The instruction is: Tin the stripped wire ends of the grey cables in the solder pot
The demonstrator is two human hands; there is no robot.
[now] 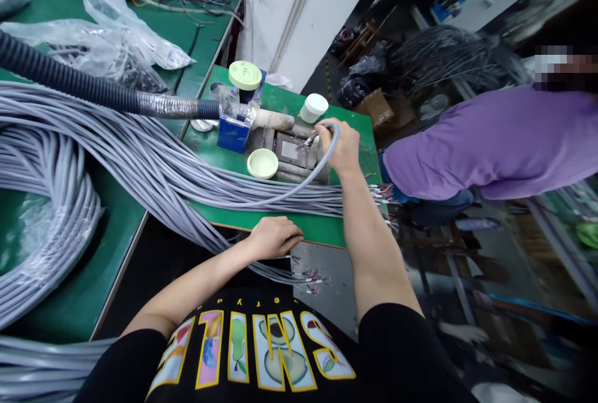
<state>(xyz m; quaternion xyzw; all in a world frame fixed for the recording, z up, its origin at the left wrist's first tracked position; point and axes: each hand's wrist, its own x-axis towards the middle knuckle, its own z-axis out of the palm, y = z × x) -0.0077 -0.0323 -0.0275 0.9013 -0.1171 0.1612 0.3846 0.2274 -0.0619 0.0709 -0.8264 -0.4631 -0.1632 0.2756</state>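
Observation:
My right hand (pixel 343 144) grips a grey cable (pixel 303 188) close to its end, and the cable loops up over the hand. Its stripped, thin wires (pixel 303 143) point left above a dark metal block with a pale, shiny rectangular surface (pixel 290 150). At the bench's near edge is my left hand (pixel 276 236), palm down, its fingers curled together; whatever may be under them is hidden. Just below it hang several more cable ends with bare coloured wires (pixel 312 278). A pale green open tub (pixel 262 164) stands left of the block.
A bundle of grey cables (pixel 224 185) crosses the green bench (pixel 359 129). A ribbed black hose (pixel 70 73) ends in a nozzle beside a blue box (pixel 233 134). A white-lidded jar (pixel 314 108) stands behind. A person in a purple shirt (pixel 486 141) is close on the right.

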